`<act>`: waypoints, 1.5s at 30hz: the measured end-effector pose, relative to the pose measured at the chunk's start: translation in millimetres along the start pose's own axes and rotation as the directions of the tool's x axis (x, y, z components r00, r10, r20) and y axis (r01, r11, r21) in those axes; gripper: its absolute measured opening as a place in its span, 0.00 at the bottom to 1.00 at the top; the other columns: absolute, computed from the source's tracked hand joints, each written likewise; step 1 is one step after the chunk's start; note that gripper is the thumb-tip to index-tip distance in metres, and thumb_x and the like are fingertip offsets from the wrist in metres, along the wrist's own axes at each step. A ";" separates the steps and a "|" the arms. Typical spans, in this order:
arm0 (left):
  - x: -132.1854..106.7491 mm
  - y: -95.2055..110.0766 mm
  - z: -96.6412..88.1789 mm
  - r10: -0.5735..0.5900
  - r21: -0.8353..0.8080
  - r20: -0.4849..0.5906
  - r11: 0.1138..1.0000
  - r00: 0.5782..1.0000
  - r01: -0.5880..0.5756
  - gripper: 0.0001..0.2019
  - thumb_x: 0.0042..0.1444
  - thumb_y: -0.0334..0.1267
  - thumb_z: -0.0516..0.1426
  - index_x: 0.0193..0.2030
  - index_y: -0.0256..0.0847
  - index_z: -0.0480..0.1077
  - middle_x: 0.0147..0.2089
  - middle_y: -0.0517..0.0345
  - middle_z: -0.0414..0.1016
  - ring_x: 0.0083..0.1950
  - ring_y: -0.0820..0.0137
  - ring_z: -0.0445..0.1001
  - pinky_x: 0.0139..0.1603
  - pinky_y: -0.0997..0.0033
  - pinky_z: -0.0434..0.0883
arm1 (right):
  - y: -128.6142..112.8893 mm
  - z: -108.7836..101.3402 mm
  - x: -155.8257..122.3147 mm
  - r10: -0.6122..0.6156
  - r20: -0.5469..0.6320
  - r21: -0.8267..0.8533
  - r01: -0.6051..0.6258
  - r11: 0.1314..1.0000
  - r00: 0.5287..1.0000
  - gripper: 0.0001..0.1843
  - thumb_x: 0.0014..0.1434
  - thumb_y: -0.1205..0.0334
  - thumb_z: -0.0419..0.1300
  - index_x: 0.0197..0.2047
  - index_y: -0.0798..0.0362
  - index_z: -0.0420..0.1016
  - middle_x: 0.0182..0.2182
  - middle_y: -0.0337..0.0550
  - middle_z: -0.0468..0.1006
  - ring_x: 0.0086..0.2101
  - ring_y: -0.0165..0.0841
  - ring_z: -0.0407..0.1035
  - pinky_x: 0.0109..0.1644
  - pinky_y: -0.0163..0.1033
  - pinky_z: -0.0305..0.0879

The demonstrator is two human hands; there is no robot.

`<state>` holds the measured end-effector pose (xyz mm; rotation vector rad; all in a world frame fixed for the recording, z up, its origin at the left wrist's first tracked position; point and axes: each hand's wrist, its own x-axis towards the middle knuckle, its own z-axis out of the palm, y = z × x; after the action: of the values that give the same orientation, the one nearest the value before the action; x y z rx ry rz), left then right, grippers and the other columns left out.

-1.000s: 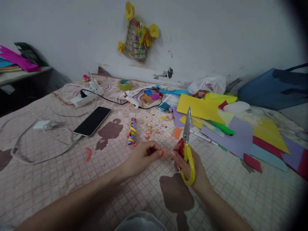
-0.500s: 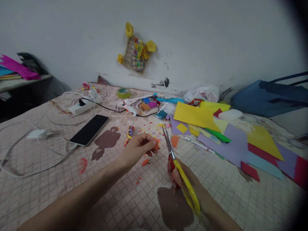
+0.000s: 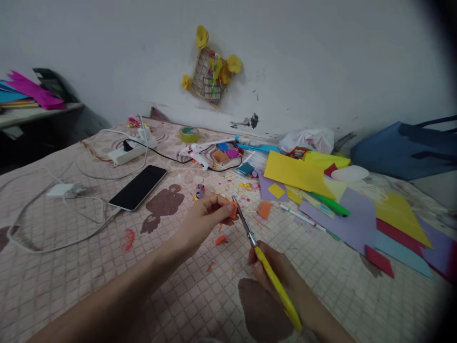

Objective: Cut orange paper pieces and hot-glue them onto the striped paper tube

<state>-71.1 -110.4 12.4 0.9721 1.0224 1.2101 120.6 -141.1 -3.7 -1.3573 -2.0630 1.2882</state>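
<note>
In the head view, your left hand [image 3: 205,216] pinches a small orange piece [image 3: 233,210] between thumb and fingertips, above the middle of the cloth [image 3: 171,295]. Your right hand [image 3: 280,267] has its fingers curled around the yellow handle of the scissors [image 3: 265,263]. Their blades point at the orange piece, tips just beside it; you cannot tell whether they touch. A purple roll [image 3: 200,191] lies partly hidden behind your left hand. Toward the cloth's far edge sit a glue gun [image 3: 198,159] and tape [image 3: 189,135]; a phone [image 3: 138,187] lies toward its left edge.
</note>
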 end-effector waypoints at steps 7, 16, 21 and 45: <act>-2.3 1.1 0.8 0.001 -0.024 -0.005 1.000 1.000 -0.001 0.08 0.51 0.37 0.60 0.28 0.35 0.68 0.29 0.59 0.72 0.31 0.76 0.69 0.37 0.74 0.68 | -2.5 2.6 -0.8 0.009 -0.024 -0.004 -0.009 1.000 1.000 0.11 0.54 0.53 0.50 0.28 0.51 0.58 0.21 0.36 0.63 0.22 0.28 0.57 0.25 0.34 0.54; -5.5 -0.5 3.0 0.019 -0.023 -0.029 1.000 0.999 -0.020 0.07 0.53 0.35 0.59 0.28 0.34 0.68 0.28 0.60 0.72 0.30 0.78 0.69 0.36 0.77 0.67 | -1.0 2.8 -0.8 0.003 -0.020 -0.032 -0.003 0.999 1.000 0.13 0.56 0.51 0.49 0.28 0.51 0.59 0.20 0.34 0.61 0.22 0.28 0.56 0.25 0.34 0.53; -5.5 -2.2 5.2 0.010 -0.034 -0.066 0.999 0.998 -0.013 0.07 0.52 0.35 0.59 0.28 0.34 0.68 0.28 0.60 0.72 0.30 0.78 0.69 0.35 0.76 0.68 | 0.2 4.3 1.0 0.015 -0.015 -0.027 -0.016 1.000 1.000 0.13 0.55 0.50 0.49 0.28 0.51 0.59 0.20 0.34 0.60 0.22 0.28 0.55 0.25 0.34 0.52; -7.5 -5.9 8.1 0.008 -0.100 -0.087 0.995 0.996 -0.017 0.07 0.51 0.37 0.60 0.29 0.36 0.69 0.30 0.59 0.72 0.32 0.75 0.69 0.39 0.72 0.68 | -8.2 5.1 -0.2 0.109 -0.009 0.080 -0.108 0.991 0.994 0.18 0.53 0.44 0.52 0.26 0.50 0.57 0.18 0.33 0.59 0.18 0.25 0.54 0.19 0.31 0.51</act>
<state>-62.3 -118.9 9.6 0.8553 1.0142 1.3113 112.8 -144.9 0.4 -1.4557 -1.9315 1.3862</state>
